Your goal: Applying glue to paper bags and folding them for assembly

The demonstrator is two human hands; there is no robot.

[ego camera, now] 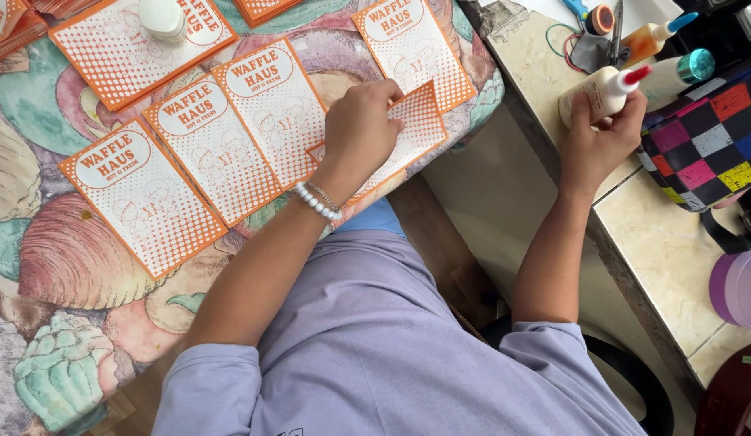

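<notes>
While the left hand (361, 129) is being pressed flat on an orange-and-white paper bag (412, 133), fingers spread narrow over its top edge, the bag is lying tilted, long axis running from lower left to upper right, at the tabletop (36, 226) edge nearest the person. Much of the bag is being hidden by the hand and wrist. A white glue bottle (602, 90) is being gripped by the right hand (597, 145) on the stone ledge (666, 250); it is lying nearly on its side, red cap pointing right and slightly up. The bottle's lower half is being covered by the fingers. Three matching rectangular bags (210, 153) are being kept in an overlapping row to the left, white oval labels at their tops, orange borders. More are being cut off at the top edge. A chequered multicolour bag (706, 137) is sitting just right of the bottle.
</notes>
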